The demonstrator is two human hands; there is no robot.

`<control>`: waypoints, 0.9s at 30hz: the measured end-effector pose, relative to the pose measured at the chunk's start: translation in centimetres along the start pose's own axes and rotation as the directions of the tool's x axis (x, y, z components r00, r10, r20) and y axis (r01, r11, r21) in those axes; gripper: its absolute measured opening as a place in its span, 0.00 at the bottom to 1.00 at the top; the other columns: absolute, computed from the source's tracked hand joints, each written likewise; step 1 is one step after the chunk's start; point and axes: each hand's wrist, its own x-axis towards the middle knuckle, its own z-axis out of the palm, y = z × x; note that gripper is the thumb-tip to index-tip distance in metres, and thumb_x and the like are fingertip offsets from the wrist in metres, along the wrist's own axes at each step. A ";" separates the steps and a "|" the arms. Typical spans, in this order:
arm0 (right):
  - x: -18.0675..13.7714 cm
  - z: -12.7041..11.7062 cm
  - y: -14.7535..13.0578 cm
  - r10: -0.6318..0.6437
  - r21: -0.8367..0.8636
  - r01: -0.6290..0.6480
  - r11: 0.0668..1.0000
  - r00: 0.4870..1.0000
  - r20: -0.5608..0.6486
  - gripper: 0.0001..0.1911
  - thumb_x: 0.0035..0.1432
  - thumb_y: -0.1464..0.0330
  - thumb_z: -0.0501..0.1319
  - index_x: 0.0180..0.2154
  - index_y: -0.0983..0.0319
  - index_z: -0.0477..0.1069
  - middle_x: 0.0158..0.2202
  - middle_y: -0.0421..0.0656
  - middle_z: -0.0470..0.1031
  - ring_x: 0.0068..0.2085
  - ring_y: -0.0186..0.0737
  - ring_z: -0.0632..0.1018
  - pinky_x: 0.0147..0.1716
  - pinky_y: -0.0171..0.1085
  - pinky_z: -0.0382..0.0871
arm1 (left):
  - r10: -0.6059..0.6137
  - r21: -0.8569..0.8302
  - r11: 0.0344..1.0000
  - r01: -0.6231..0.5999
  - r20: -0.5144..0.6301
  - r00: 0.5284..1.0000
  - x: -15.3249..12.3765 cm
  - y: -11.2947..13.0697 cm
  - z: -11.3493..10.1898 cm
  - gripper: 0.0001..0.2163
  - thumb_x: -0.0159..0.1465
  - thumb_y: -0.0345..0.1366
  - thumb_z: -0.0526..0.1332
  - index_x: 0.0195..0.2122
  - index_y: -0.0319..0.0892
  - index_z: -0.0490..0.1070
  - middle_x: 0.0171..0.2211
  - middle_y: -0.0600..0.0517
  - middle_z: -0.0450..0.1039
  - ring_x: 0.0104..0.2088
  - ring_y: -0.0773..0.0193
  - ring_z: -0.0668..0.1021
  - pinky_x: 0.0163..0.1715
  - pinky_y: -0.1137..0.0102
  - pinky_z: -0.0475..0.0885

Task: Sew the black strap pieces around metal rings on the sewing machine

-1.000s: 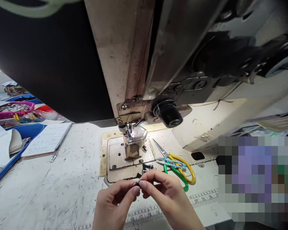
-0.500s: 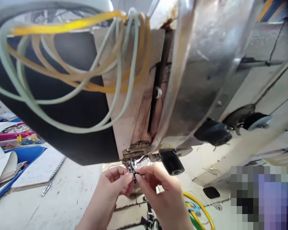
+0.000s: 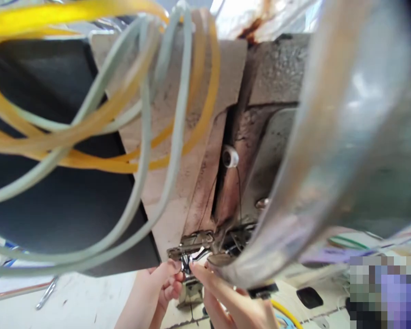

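Right hand (image 3: 226,299): forefinger straightened to foot (image 3: 186,264) since earlier pinch | left hand (image 3: 162,285): fingertips bunched beside it | I can't tell either's grip | foot under machine (image 3: 193,196), now the work point

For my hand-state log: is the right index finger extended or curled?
Extended: the right hand points its index finger at the presser foot; contact unclear.
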 end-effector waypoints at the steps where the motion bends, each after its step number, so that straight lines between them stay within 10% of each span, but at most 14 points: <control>1: 0.0 0.0 0.1 -0.010 -0.004 0.010 1.000 1.000 0.002 0.15 0.62 0.72 0.55 0.39 0.55 0.79 0.33 0.42 0.82 0.26 0.35 0.81 0.20 0.27 0.74 | -0.007 0.003 1.000 0.007 -0.002 1.000 0.2 0.0 0.0 0.14 0.51 0.18 0.68 0.14 0.40 0.71 0.11 0.52 0.75 0.12 0.70 0.75 0.12 0.80 0.72; 27: 0.5 -0.6 -0.9 0.137 -0.020 -0.136 0.990 0.987 0.086 0.16 0.58 0.74 0.56 0.40 0.54 0.78 0.39 0.45 0.80 0.34 0.43 0.81 0.31 0.37 0.77 | 0.104 0.114 0.987 -0.113 0.086 0.991 -0.1 0.1 -0.7 0.07 0.43 0.31 0.75 0.21 0.36 0.79 0.20 0.52 0.77 0.20 0.70 0.75 0.21 0.78 0.72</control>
